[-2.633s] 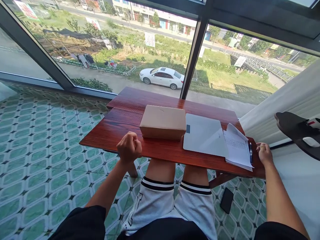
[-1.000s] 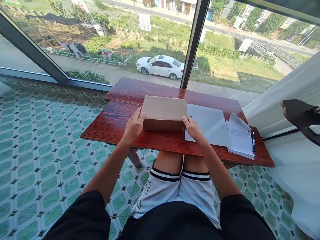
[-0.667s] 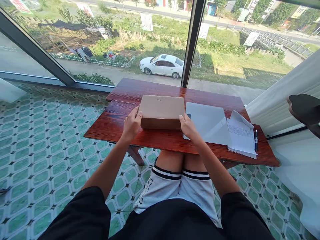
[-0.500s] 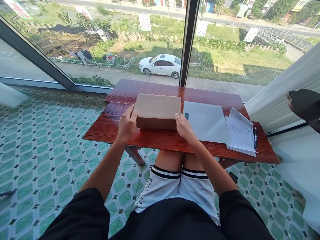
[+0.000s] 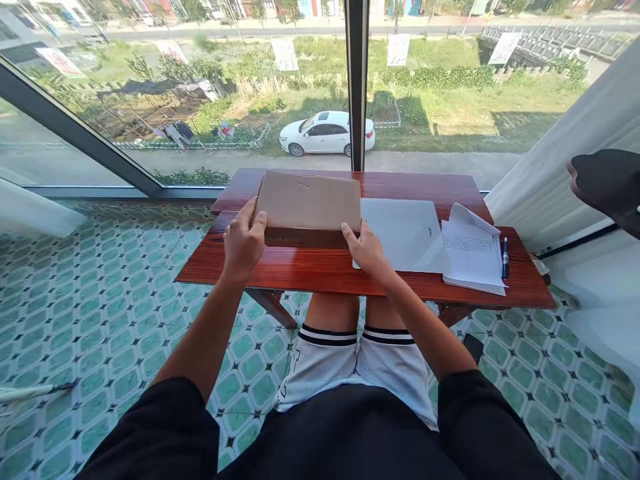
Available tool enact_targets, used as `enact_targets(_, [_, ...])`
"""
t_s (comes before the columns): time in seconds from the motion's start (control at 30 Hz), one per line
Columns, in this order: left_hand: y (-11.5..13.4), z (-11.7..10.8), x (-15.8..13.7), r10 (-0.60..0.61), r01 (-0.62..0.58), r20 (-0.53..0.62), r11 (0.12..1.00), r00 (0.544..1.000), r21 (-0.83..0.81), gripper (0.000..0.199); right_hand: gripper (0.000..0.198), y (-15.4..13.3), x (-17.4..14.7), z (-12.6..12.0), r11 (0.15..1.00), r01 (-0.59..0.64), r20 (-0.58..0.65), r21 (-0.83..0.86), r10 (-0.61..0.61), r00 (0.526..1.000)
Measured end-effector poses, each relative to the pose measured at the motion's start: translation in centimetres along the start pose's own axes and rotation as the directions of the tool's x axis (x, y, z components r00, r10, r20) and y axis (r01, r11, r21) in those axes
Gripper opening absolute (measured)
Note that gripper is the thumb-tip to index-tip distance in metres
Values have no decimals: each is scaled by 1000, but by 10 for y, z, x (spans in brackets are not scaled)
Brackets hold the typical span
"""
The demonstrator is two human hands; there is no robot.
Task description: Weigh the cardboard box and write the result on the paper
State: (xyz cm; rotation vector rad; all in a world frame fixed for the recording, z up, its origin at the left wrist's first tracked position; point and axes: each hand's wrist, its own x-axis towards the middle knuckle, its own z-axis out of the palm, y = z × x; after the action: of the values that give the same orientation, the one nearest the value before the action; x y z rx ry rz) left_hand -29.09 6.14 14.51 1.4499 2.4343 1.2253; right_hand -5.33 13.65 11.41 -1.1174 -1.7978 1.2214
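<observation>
A brown cardboard box, closed on top, is held between my two hands above the left half of the red-brown wooden table. My left hand grips its left side with the thumb on the near left corner. On the near right corner, my right hand closes around the edge, thumb on the front. Fingers under and behind the box are hidden. Beside my right hand lies a closed silver laptop, its left edge partly behind that hand.
Right of the laptop are paper sheets with handwriting and a dark pen. Behind the table stands a large window with a dark frame post. A white curtain hangs at right. A dark phone-like object is low on the right.
The box has risen and tilted, showing more of its top, with both hands still on it. My view has shifted slightly.
</observation>
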Motion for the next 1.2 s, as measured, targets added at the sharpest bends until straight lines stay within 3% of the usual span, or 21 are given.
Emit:
enact_targets(0.2, [36, 19, -4, -4, 5, 26, 999, 1000, -33, 61, 53, 5, -2, -33, 1000, -26, -97, -10, 25, 995])
enact_targets(0.43, [75, 57, -9, 23, -16, 100, 997, 995, -72, 62, 57, 22, -6, -82, 997, -70, -208, -35, 61, 976])
enact_targets(0.67, [107, 98, -21, 73, -43, 196, 987, 978, -153, 61, 52, 42, -4, -133, 980, -158, -415, -116, 97, 905])
enact_targets(0.8, [122, 120, -27, 92, -56, 227, 985, 970, -161, 63, 46, 46, -4, -158, 960, -245, -453, -134, 161, 877])
enact_targets(1.03, [137, 143, -35, 98, -54, 292, 986, 951, -155, 66, 45, 63, -4, -179, 947, -309, -520, -90, 220, 826])
enact_targets(1.2, [138, 148, -37, 76, -43, 328, 993, 942, -106, 67, 45, 71, -6, -182, 931, -333, -515, -147, 216, 829])
